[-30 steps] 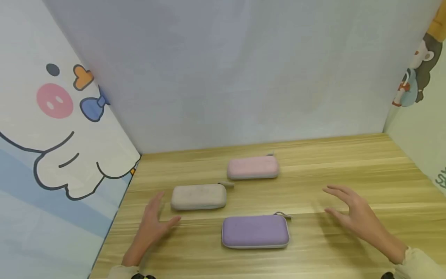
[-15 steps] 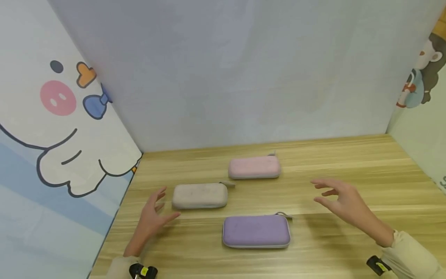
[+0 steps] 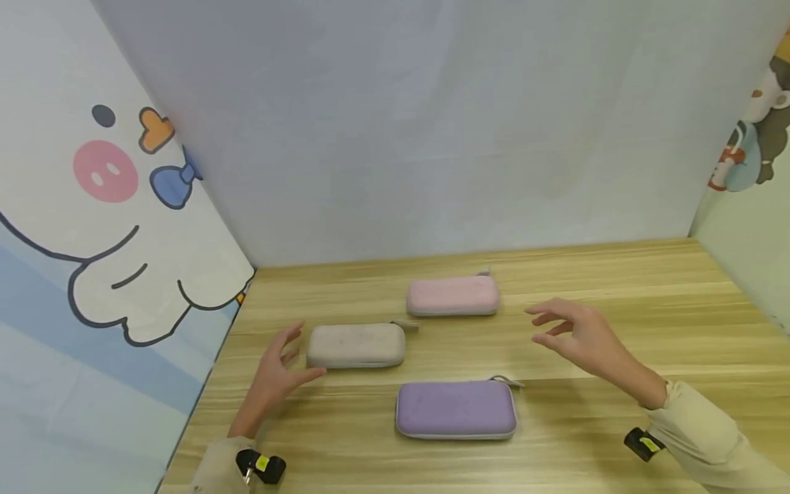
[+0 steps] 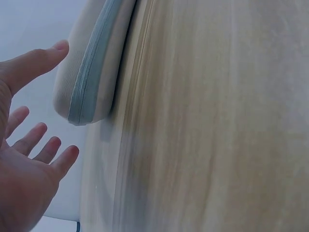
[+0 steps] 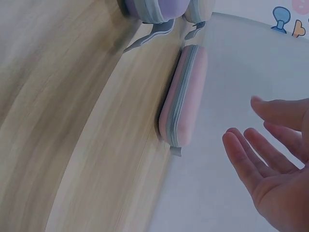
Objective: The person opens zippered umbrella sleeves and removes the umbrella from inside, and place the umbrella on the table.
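Note:
Three zippered cases lie flat on the wooden table: a beige case (image 3: pixel 356 345) at the left, a pink case (image 3: pixel 453 296) farther back, and a purple case (image 3: pixel 456 409) nearest the front. My left hand (image 3: pixel 278 374) is at the left end of the beige case, thumb and fingers spread, gripping nothing. In the left wrist view the thumb is close to that beige case (image 4: pixel 89 67); whether they touch I cannot tell. Held above the table right of the pink case, my right hand (image 3: pixel 580 336) has loosely bent fingers with nothing between them. The right wrist view has the pink case (image 5: pixel 184 96) ahead of the fingertips.
A pale wall (image 3: pixel 457 137) stands behind the table (image 3: pixel 605 274). Printed panels with cartoon figures close off the left (image 3: pixel 105 274) and right sides. Each sleeve carries a small black device (image 3: pixel 643 444) at the wrist. Grey zipper pulls stick out from the cases' right ends.
My right hand has moved left and slightly back, toward the pink case. The left hand has shifted slightly toward the beige case. The cases lie as before; the view has drifted a little.

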A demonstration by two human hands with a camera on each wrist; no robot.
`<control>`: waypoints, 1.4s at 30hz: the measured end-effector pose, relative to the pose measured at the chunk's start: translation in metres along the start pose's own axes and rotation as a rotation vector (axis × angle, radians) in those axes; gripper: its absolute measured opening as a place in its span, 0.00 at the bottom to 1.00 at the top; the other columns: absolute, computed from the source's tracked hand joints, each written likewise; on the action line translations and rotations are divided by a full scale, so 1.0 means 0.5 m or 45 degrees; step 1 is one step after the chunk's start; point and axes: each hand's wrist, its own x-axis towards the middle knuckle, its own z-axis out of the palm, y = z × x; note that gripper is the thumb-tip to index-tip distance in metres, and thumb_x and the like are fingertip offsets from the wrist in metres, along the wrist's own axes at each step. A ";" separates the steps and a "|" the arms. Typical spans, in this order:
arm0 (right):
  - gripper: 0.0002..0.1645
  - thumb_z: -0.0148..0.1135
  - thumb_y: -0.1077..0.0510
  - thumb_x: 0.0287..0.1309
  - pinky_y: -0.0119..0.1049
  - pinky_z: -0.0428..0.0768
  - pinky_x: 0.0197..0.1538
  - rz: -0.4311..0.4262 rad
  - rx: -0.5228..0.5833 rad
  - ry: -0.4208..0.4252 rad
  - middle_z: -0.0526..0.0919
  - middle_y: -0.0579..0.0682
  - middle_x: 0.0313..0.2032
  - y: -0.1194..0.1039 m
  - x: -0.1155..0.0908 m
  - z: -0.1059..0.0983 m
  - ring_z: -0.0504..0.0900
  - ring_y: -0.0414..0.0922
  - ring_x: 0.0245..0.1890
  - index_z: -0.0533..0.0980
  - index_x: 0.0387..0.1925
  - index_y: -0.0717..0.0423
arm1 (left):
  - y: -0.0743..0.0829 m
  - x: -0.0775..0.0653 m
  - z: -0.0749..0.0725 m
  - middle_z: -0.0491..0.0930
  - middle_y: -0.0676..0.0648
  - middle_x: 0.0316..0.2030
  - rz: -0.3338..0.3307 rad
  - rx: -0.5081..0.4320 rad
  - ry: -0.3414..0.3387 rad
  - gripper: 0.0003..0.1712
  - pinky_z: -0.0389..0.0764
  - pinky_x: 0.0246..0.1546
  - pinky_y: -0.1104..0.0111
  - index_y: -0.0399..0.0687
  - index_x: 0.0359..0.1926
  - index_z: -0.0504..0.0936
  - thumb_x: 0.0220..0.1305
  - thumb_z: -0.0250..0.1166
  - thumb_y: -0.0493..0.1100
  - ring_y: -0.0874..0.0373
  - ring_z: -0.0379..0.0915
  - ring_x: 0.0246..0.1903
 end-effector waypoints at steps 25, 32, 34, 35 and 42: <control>0.13 0.68 0.69 0.49 0.36 0.81 0.39 0.073 0.322 -0.262 0.82 0.62 0.41 0.000 0.122 0.119 0.84 0.53 0.38 0.81 0.40 0.62 | -0.020 0.042 0.001 0.53 0.40 0.69 -0.049 -0.189 -0.190 0.54 0.62 0.61 0.51 0.46 0.70 0.58 0.43 0.78 0.38 0.39 0.49 0.67; 0.13 0.69 0.73 0.45 0.35 0.82 0.38 0.066 0.401 -0.282 0.82 0.64 0.39 -0.007 0.156 0.165 0.84 0.54 0.35 0.81 0.37 0.68 | -0.032 0.048 -0.004 0.57 0.35 0.67 0.018 -0.237 -0.237 0.52 0.62 0.62 0.58 0.37 0.68 0.59 0.43 0.77 0.34 0.42 0.52 0.66; 0.14 0.69 0.72 0.45 0.34 0.82 0.38 0.054 0.405 -0.303 0.83 0.64 0.38 -0.009 0.164 0.177 0.84 0.54 0.35 0.80 0.38 0.70 | -0.034 0.049 -0.004 0.58 0.35 0.66 0.029 -0.256 -0.248 0.51 0.62 0.62 0.59 0.35 0.67 0.60 0.42 0.77 0.34 0.42 0.53 0.66; 0.14 0.69 0.72 0.45 0.34 0.81 0.39 0.048 0.402 -0.316 0.83 0.64 0.38 -0.010 0.167 0.184 0.84 0.54 0.35 0.80 0.38 0.70 | -0.034 0.050 -0.003 0.59 0.36 0.66 0.032 -0.257 -0.250 0.50 0.63 0.62 0.60 0.35 0.66 0.61 0.42 0.77 0.34 0.43 0.53 0.66; 0.13 0.68 0.71 0.46 0.39 0.81 0.43 0.011 0.388 -0.401 0.84 0.64 0.37 -0.022 0.186 0.221 0.83 0.56 0.38 0.80 0.37 0.72 | -0.034 0.053 -0.008 0.60 0.39 0.65 0.013 -0.258 -0.274 0.49 0.63 0.61 0.62 0.36 0.65 0.64 0.42 0.78 0.35 0.43 0.54 0.65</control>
